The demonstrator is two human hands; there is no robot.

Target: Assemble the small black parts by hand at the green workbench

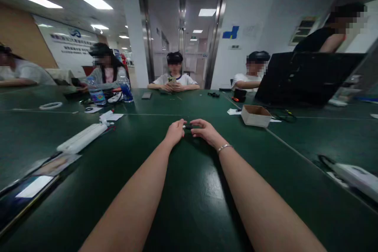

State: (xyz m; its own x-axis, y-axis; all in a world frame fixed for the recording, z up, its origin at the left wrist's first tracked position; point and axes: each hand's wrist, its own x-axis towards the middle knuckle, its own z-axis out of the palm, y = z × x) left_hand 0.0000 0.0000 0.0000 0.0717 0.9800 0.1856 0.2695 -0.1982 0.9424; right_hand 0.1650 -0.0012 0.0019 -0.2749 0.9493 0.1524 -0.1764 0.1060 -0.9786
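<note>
Over the dark green table (189, 173), my left hand (175, 131) pinches the pale end of a small, thin dark thing with a light tip (188, 127). Its kind is too small to make out. My right hand (207, 132) has curled fingers at the dark end of the same thing, fingertips touching it. The thing lies level between both hands, just above the tabletop. A metal bracelet (225, 147) circles my right wrist.
A small open box (255, 116) stands to the right, before a large black screen (307, 78). On the left lie a white power strip (84, 138) and a dark flat device (32, 197). Bottles (96, 93) stand farther back. Several people sit around the table.
</note>
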